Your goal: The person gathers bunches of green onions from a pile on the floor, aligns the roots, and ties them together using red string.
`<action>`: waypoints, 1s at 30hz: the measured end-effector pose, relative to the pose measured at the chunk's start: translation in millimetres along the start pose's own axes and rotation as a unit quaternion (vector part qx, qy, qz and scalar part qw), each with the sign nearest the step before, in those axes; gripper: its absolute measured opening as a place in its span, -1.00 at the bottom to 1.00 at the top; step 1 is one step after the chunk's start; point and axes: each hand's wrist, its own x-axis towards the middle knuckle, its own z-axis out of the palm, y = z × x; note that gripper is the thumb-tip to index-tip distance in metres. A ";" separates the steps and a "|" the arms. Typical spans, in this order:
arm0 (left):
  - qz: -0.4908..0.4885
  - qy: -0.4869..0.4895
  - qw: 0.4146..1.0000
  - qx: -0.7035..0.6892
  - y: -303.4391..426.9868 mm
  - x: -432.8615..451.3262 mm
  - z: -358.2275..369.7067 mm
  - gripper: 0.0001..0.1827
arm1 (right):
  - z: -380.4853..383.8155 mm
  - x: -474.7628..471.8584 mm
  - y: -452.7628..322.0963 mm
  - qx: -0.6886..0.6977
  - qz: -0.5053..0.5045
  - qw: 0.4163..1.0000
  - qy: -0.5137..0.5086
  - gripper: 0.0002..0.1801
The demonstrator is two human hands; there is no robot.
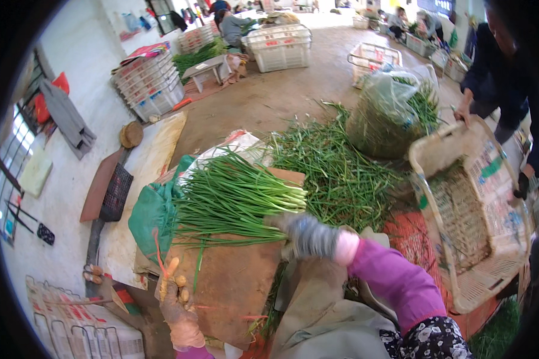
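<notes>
A large heap of Chinese chives (pixel 238 202) lies across a brown board (pixel 233 278) in front of me, pale stem ends to the right. My right hand (pixel 303 233), in a grey knitted glove, is at the lower edge of those stem ends. It is motion-blurred, and its fingers are partly hidden. At the board's lower left, my left hand (pixel 177 296) wears a dirty tan glove with yellowish fingertips. A thin red string (pixel 158 249) runs down to its fingers from a green plastic bag (pixel 150 217), and the fingers appear closed on it.
Loose chive trimmings (pixel 341 170) spread beyond the board, beside a stuffed clear plastic bag (pixel 382 121). At right, a person (pixel 498 76) holds a tilted, dirty plastic crate (pixel 458 215). Stacked white crates (pixel 155 80) stand along the left wall. Other people sit farther back.
</notes>
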 end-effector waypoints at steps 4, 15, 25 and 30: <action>-0.168 0.181 0.942 0.228 -53.4 45.2 -109.9 -0.42 | -14.5 100.6 70.5 -0.072 0.188 0.979 0.012 0.10; 0.206 0.049 0.799 0.563 -65.0 9.8 4.9 -0.46 | 12.6 111.8 140.4 -0.033 0.131 0.979 0.149 -0.55; 0.156 -0.094 0.906 0.383 -167.3 14.1 81.8 -0.67 | 12.0 146.4 119.9 -0.266 0.079 0.961 0.011 -0.73; 0.022 -0.080 0.951 0.298 -182.2 13.8 75.8 -0.71 | -10.7 112.9 129.7 0.339 0.015 0.903 0.266 -0.87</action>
